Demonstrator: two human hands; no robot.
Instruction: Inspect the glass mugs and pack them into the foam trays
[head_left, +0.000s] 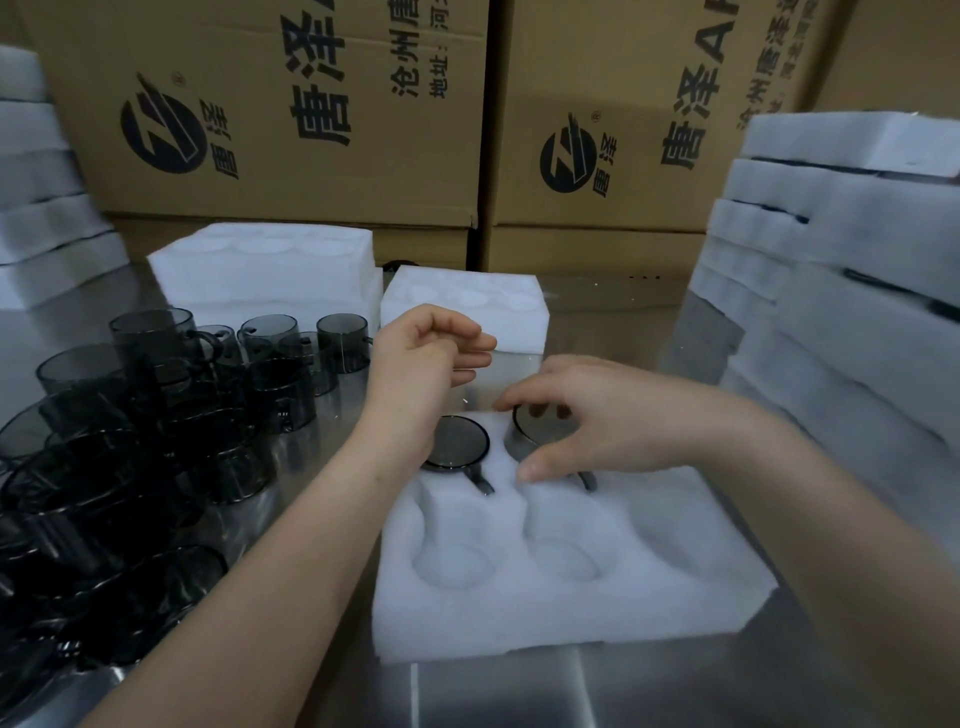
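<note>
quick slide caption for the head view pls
Right hand grips a second glass mug in the foam tray beside the first mug; left hand hovers above, holding nothing.

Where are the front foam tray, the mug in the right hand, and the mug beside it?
foam tray (571, 618), head view: bare foam near front edge.
held mug (540, 434), head view: grey round top.
other mug (460, 441), head view: middle of top.

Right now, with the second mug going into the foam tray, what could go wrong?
1. The right hand grips the second mug by its rim. If its handle misses the slot in the foam tray, pressing may stress the glass.
2. The left hand hovers empty, its forearm close beside the crowded loose mugs. A sideways sweep might knock them together.
</note>
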